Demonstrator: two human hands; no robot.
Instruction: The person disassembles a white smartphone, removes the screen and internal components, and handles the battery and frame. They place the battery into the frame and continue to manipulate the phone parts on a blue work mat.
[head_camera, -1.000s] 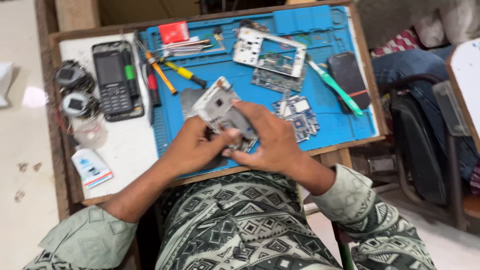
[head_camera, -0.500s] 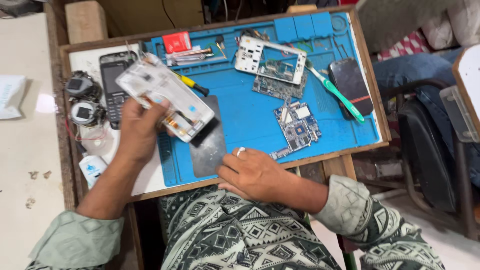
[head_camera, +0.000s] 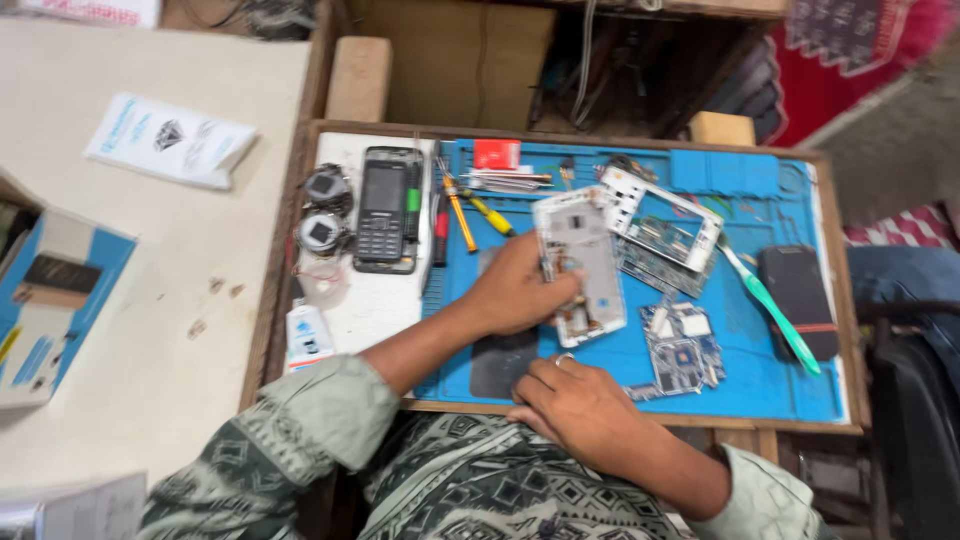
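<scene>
Left hand: the left hand (head_camera: 515, 295) grips a white phone shell (head_camera: 580, 265) by its near left edge, fingers curled around it.
Phone shell: it is long and white, and it lies low over the middle of the blue mat (head_camera: 760, 385).
Right hand: the right hand (head_camera: 575, 410) rests on the near edge of the mat, fingers loosely bent, holding nothing. It wears a ring.
Dark plate: a flat grey plate (head_camera: 500, 360) lies on the mat between the two hands.
Circuit board: a small blue board (head_camera: 680, 355) lies on the mat just right of the shell.
White frame: a second phone frame (head_camera: 665, 225) lies on the far side, touching the shell's right edge.
Toothbrush: a green toothbrush (head_camera: 770, 305) lies slanted on the right part of the mat.
Black phone back: a dark phone piece (head_camera: 798, 295) sits near the right edge.
Screwdrivers: an orange one (head_camera: 458, 215) and a yellow one (head_camera: 490, 213) lie at the far left of the mat.
Button phone: a black button phone (head_camera: 385, 210) lies left of the mat, on the white tray part.
Booklet: a white booklet (head_camera: 170, 140) lies far left on the table.
</scene>
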